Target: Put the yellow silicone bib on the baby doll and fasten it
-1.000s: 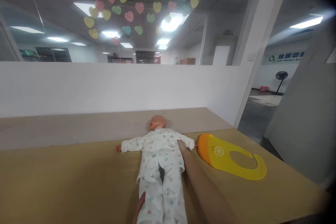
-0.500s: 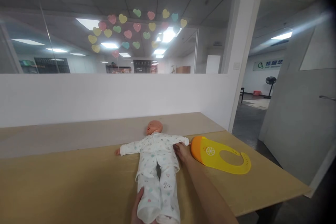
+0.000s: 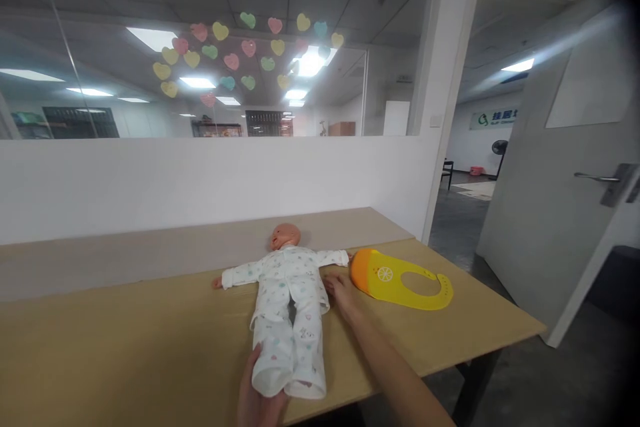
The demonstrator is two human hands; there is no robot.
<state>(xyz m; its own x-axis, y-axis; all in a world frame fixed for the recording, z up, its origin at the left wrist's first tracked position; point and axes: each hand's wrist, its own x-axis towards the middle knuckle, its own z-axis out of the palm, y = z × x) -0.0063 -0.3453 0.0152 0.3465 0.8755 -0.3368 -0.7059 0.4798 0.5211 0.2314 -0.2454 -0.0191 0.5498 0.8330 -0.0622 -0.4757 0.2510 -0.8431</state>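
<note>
A baby doll in white printed pyjamas lies on its back on the table, arms spread, its bald head toward the wall. By the trouser cuffs, my left hand has its thumb along the outside of one leg; its other fingers are hidden under the legs. My right hand is at the doll's side below its outstretched arm, fingers extended and their tips against or just beside the shirt. Just right of that hand lies a yellow silicone bib with an orange pocket end, which neither hand touches.
The table has a paler strip along the white wall. Its right edge ends near an open door. Heart-shaped stickers are on the window above.
My right hand has drawn back slightly from under the doll's arm. The view has swung a little to the right, so more of the door and table edge shows.
</note>
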